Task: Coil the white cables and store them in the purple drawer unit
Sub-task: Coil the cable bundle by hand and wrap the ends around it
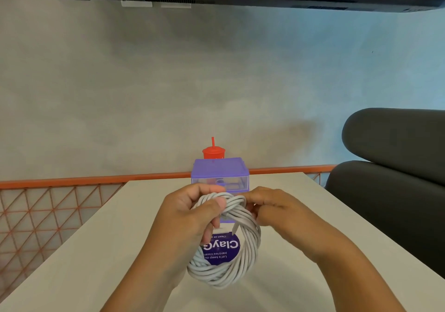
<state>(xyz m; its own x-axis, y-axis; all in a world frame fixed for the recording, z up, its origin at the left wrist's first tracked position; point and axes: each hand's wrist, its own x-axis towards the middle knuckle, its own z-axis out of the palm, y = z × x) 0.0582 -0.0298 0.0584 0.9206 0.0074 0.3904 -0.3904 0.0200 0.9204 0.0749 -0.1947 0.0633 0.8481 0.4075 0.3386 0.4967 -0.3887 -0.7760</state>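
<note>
The coil of white cable (221,276) is held up in the air between both hands, above the beige table (96,251). I think it is held like this so that the many turns do not spring apart while the last piece is secured. The ring hangs down from the fingers and its lower part is free, touching nothing.

The left hand (190,217) grips the upper left part of the ring. Its thumb (220,204) presses flat over the strands and the other fingers are curled behind them, so the bundle is squeezed together there. The right hand (272,209) is just beside it, at the upper right part. Its fingers (260,197) are curled tightly and seem to pinch the strands, but I cannot tell whether they also hold the cable end. A short loose end (234,227) points down inside the ring, below the left thumb.

Directly behind the fingertips stands the purple drawer unit (220,169), near and facing the person, probably placed there for a short reach. Its drawers look closed, though the hands hide the lower part. A red cup with a straw (213,153) stands behind the unit. Through the ring, below the fingers, a purple round sticker (224,249) shows on the table.
</note>
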